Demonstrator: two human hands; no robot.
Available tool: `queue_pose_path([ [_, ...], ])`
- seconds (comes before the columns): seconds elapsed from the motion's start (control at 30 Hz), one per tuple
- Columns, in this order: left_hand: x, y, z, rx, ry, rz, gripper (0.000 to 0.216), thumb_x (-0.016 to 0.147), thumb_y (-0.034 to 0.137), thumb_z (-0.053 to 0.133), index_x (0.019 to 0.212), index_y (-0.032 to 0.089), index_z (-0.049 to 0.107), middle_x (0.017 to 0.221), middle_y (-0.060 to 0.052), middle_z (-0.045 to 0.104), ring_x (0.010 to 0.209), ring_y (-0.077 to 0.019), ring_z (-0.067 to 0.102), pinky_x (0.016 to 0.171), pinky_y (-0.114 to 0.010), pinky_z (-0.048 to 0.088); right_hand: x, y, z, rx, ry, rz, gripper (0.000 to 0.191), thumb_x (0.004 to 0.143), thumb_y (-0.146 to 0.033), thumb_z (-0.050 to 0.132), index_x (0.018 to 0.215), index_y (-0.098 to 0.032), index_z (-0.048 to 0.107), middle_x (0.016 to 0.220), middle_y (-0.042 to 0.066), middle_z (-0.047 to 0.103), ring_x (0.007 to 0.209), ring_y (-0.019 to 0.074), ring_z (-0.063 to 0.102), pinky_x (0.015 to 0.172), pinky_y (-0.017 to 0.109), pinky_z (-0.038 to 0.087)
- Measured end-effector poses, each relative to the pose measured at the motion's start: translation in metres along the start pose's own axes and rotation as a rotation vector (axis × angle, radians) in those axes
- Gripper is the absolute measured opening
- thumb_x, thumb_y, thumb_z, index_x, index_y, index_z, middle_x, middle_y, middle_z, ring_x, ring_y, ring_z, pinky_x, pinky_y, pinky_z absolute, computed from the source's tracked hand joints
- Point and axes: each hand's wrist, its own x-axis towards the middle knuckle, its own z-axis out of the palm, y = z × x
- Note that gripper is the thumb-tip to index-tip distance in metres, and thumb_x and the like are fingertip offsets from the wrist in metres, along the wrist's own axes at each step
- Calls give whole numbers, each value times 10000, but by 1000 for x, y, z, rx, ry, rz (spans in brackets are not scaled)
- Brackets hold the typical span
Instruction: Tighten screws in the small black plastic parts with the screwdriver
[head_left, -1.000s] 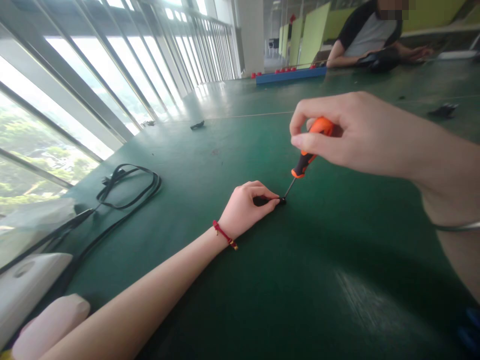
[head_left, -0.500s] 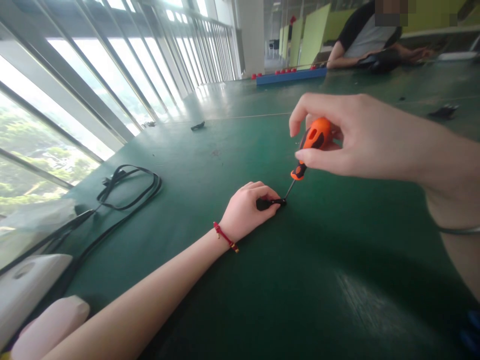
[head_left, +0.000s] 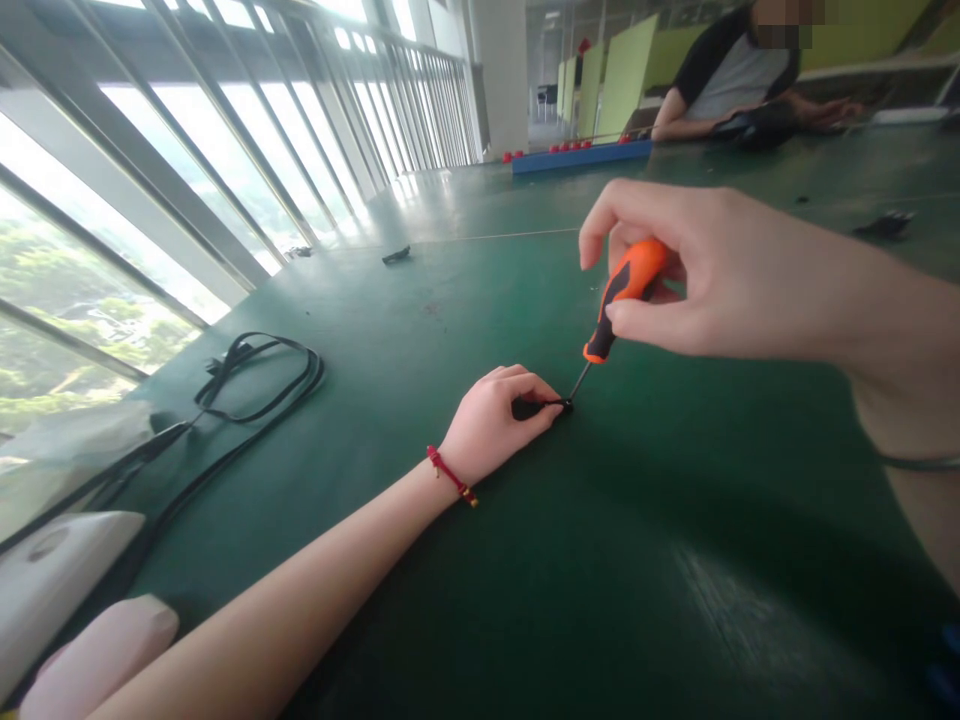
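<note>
Moved: the orange-and-black screwdriver has turned about its shaft since half a second ago; a dark grip strip faces the camera where an orange slot showed.
Bench's near left corner: a white plastic casing and a pale pink rounded object.
Bench's left edge: a looped flat black cable.
Left hand: pinches a small black elongated piece against the green bench, well in from its edges.
Screwdriver tip: at the piece's right end, shaft leaning right; exact contact is too small to tell.
Right hand: grasps the screwdriver handle, thumb against it, index finger lifted clear.
Bench's far edge: a long blue bar with red knobs; farther right, a seated person.
</note>
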Motion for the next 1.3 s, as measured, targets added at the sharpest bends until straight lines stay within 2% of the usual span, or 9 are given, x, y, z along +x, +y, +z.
queue_pose_path([
  [0.1,0,-1,1,-15,6,-2,133,828,273,601,859,208,712,861,-28,672,830,-172,593,798,-317,483,0,1,-1,-32,-2,21,286,833,-499,532,736,-235,583,489,-49,424,420,73,318,463,274,239],
  [0.27,-1,-1,1,-31,5,-8,136,830,265,603,865,212,723,868,-24,676,835,-169,598,798,-312,484,-1,1,-2,-6,-13,4,193,734,-297,667,894,-257,567,581,-66,517,459,69,389,471,257,268],
  [0.5,-1,0,1,-25,14,-13,139,826,259,607,864,216,733,865,-24,682,830,-169,603,813,-315,488,0,0,0,10,5,-3,113,759,-292,642,838,-240,581,548,-62,479,437,65,370,457,258,272],
  [0.67,0,-1,0,-37,13,-7,145,831,264,603,867,217,736,871,-25,685,830,-166,607,817,-311,488,-1,-1,0,0,-12,14,278,836,-458,554,702,-219,599,481,-47,421,425,64,330,473,276,248],
  [0.8,1,-1,0,-49,19,-10,147,832,267,610,865,209,741,874,-26,687,830,-165,610,819,-310,486,0,-1,-1,6,-12,3,195,754,-374,661,881,-241,596,602,-48,524,492,74,403,498,264,270],
  [0.9,0,-1,1,-54,29,-7,144,829,265,616,857,207,744,872,-26,691,829,-164,614,818,-308,487,0,-1,-1,-33,-25,22,308,834,-495,529,747,-210,608,540,-36,454,470,69,359,494,268,256],
  [1.03,-1,-1,2,-59,40,-8,141,826,265,621,859,210,747,872,-24,693,823,-161,617,811,-302,490,0,-2,-2,-12,-27,35,139,771,-312,613,884,-233,589,616,-46,527,500,74,394,508,257,279],
  [1.2,-1,-1,2,-59,51,-4,137,823,268,627,848,208,747,862,-24,694,809,-159,620,800,-300,493,-1,-3,-3,-84,-55,87,313,850,-495,492,742,-222,598,539,-28,441,471,78,340,500,277,254],
  [1.3,-1,-1,2,-55,47,-6,139,824,268,626,854,208,749,868,-24,695,822,-160,623,813,-303,492,-1,-4,-4,-46,-46,60,211,775,-379,609,942,-253,579,656,-33,543,537,90,427,519,263,292],
])
